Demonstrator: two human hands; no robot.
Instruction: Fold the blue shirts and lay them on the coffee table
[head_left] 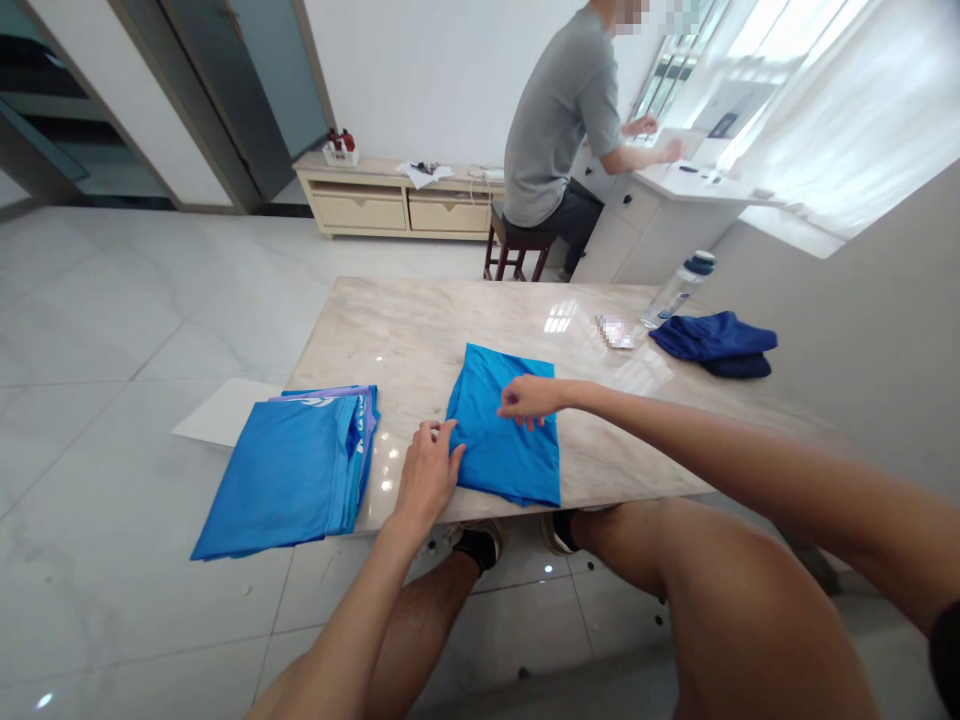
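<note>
A folded blue cloth [506, 455] lies flat near the front edge of the marble-topped table, roughly square in outline. My left hand [429, 468] rests at its left edge, fingers bent and apart, with the fingertips by the fabric. Over the upper part of the cloth is my right hand [531, 398], its fingers curled in and nothing visible inside them. Whether it presses on the fabric I cannot tell. To the left sits a stack of folded blue cloths [277, 475] with white lettering and a purple layer at its edges; its front part hangs past the table edge.
The marble table [420, 310] also carries a clear bottle [675, 292], a crumpled dark blue cloth [716, 343] and a small packet [615, 331]. A white board [225, 412] juts out behind the stack. Beyond, a person [559, 120] sits on a stool by a white desk [637, 225].
</note>
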